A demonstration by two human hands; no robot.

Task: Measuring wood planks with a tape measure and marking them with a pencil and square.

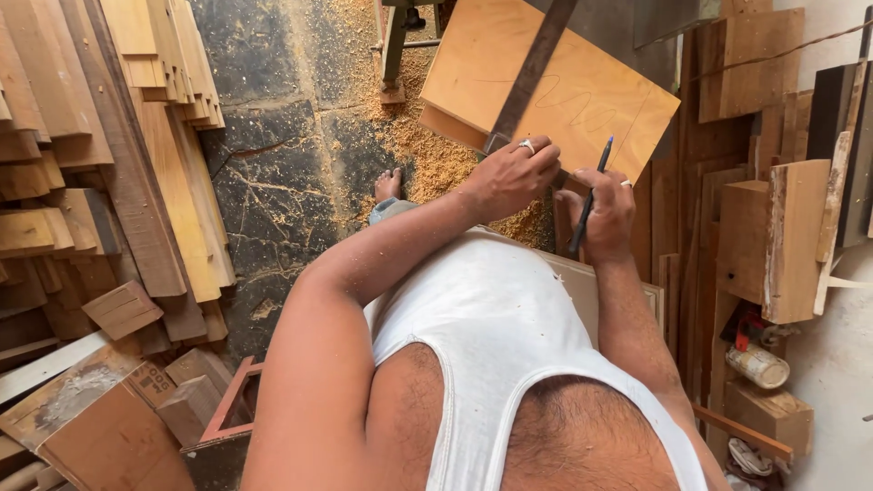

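Plywood board (582, 86) under left hand (514, 177) pinning steel ruler (532, 73), right hand (607, 211) gripping dark pen (591, 195).

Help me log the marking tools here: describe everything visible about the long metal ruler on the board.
The metal ruler is a long, flat, dark grey strip, dull and worn. It lies slantwise across the pale plywood board, running from the top of the picture down to the left hand, which presses on its lower end. Curved pencil lines lie beside it. The right hand, holding a pen, stays clear of it.
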